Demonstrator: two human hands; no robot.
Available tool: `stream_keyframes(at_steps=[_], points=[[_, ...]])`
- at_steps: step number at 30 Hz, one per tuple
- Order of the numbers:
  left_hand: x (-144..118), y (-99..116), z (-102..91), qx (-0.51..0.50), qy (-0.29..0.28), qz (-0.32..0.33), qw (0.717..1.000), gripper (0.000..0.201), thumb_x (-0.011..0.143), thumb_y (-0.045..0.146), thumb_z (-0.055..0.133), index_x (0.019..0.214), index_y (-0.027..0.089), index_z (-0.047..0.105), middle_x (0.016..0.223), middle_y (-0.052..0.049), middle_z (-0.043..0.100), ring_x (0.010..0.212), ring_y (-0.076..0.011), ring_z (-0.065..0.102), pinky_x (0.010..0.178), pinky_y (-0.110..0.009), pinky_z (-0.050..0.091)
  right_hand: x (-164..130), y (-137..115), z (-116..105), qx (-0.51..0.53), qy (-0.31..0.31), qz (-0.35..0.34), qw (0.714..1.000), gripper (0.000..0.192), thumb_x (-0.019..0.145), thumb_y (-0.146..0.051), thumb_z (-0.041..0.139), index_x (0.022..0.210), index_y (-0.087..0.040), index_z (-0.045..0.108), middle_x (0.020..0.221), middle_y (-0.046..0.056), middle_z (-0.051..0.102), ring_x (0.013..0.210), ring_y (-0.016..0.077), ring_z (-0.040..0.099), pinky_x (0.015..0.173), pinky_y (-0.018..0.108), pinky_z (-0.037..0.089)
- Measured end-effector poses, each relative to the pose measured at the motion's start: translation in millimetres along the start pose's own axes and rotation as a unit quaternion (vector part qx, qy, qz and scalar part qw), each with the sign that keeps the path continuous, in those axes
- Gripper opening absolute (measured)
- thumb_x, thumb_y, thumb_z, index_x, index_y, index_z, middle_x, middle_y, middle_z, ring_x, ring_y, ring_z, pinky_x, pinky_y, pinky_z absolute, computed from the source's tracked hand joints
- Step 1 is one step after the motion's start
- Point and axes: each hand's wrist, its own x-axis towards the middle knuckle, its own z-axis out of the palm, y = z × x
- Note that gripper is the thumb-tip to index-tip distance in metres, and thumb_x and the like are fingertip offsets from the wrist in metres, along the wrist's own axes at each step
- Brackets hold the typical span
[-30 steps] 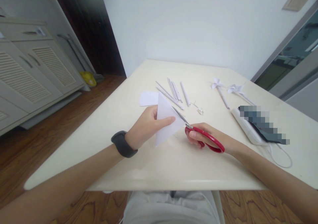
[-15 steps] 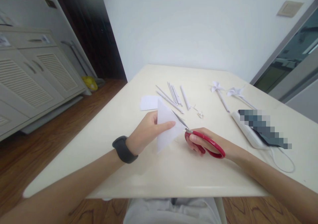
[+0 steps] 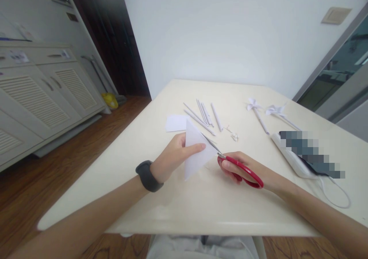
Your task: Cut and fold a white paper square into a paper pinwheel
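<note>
Pinched between the thumb and fingers of my left hand (image 3: 178, 153) is a white paper folded into a triangle (image 3: 193, 161), held up over the table. My right hand (image 3: 235, 165) grips red-handled scissors (image 3: 244, 169). Their metal blades lie along the paper's upper right edge, near its right-hand corner; whether the edge sits between the blades is hard to make out. Behind my left hand a white paper sheet or stack (image 3: 175, 123) lies flat.
Several rolled paper sticks (image 3: 205, 113) lie mid-table, with small white scraps (image 3: 234, 136) nearby. Two paper pinwheels on sticks (image 3: 253, 104) rest at the back right. A white device with a cord and a blurred dark top (image 3: 293, 163) sits right. The table (image 3: 138, 213) meets the wall behind.
The whole view has shifted slightly, so everything appears a little lower and further right. My hands, the paper and the scissors keep nearly the same pose.
</note>
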Motion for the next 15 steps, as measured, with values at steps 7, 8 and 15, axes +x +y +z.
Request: stream_keyframes(at_steps=[7,8,15], points=[[0.2,-3.0,-0.3,-0.036,0.001,-0.003,0.999,0.036,0.079,0.025,0.061,0.113,0.013,0.059,0.112,-0.011,0.065,0.100,-0.0264,0.061,0.087,-0.038,0.047,-1.1,-3.0,0.8,-0.003,0.004,-0.005,1.000,0.033,0.089,-0.041,0.044,0.066,-0.017,0.046,0.055,-0.003,0.046,0.049,0.0089,0.043,0.047,0.020,0.032],[0.5,-3.5,-0.6,-0.034,0.003,-0.001,0.999,0.036,0.079,0.026,0.061,0.112,0.013,0.059,0.111,-0.011,0.066,0.100,-0.0263,0.061,0.086,-0.037,0.047,-1.1,-4.1,0.9,0.002,0.002,-0.009,1.000,0.033,0.089,-0.041,0.044,0.066,-0.017,0.046,0.056,-0.003,0.046,0.050,0.0091,0.044,0.047,0.021,0.032],[2.2,-4.9,-1.3,-0.021,0.010,0.007,1.000,0.034,0.077,0.029,0.063,0.107,0.013,0.062,0.107,-0.010,0.068,0.097,-0.0255,0.062,0.083,-0.035,0.048,-1.2,-2.5,3.2,0.027,-0.026,-0.039,0.999,0.037,0.092,-0.042,0.038,0.066,-0.017,0.045,0.059,-0.002,0.048,0.052,0.0101,0.046,0.052,0.023,0.035]])
